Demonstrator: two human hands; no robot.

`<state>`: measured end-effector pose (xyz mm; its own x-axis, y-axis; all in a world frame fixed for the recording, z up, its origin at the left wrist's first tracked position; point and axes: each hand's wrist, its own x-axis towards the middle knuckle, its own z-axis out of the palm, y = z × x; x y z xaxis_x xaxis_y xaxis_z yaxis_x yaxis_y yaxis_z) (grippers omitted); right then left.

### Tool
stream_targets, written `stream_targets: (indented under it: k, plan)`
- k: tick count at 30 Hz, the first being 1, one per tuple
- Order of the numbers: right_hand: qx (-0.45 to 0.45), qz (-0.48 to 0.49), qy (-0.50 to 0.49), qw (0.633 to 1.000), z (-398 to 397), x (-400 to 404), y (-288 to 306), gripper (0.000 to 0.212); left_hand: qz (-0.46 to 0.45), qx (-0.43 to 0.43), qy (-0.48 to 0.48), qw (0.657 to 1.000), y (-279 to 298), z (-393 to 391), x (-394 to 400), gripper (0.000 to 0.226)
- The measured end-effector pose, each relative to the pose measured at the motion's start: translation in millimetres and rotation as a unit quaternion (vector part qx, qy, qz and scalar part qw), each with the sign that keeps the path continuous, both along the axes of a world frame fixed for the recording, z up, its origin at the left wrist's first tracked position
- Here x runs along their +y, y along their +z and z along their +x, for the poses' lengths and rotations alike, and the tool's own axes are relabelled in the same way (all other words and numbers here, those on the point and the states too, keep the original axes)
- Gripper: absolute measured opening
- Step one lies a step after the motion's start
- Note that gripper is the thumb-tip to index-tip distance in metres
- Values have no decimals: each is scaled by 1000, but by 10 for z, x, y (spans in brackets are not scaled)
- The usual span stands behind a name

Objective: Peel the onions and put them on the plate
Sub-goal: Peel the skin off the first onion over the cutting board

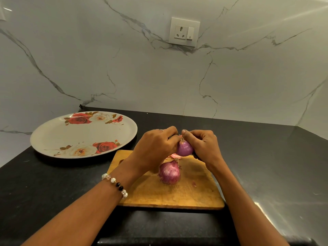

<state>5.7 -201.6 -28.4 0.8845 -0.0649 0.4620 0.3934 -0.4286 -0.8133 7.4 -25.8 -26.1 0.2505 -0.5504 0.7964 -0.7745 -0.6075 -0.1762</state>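
**First onion nearly bare, second one waiting**

We are in the peeling step. Both hands hold one onion (pixel 184 149) in the air above the cutting board (pixel 168 190). Our left hand (pixel 156 146) curls round its left side, and our right hand (pixel 202 146) grips the right side, thumb and fingertips meeting at the dry root tuft on top. The flesh that shows is smooth, glossy purple, so we judge this onion almost stripped, with only the tip and perhaps a last scrap of skin to come away. A pale piece of peel (pixel 174 155) shows just beneath it.

The second onion (pixel 169 172) sits on the board below our hands, papery skin on, untouched. The flowered plate (pixel 53 137) lies on the dark bench (pixel 53 183) to the left of the board, with no onion on it.

Next we likely need to pinch off that tuft, then carry the onion left to the plate. The peeled surface looks slick, so the grip should be firm.
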Motion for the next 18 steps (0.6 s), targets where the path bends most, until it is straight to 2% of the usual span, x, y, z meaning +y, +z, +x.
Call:
stream_targets:
  k: [3,6,11,15,18]
  plan:
    - [4,15,13,1000,-13,21,5,23,-53,54,-3,997,15,8,7,17]
    - [2,35,26,999,-37,38,25,21,-108,101,0,989,34,23,6,16]
    - [-2,55,46,997,-66,60,47,28,-138,129,15,982,32,52,-7,12]
    - [-1,83,44,996,-55,48,41,38,-211,154,32,965,49,84,46,11]
    - [2,97,44,994,-53,44,44,39,-238,158,35,958,56,88,61,10]
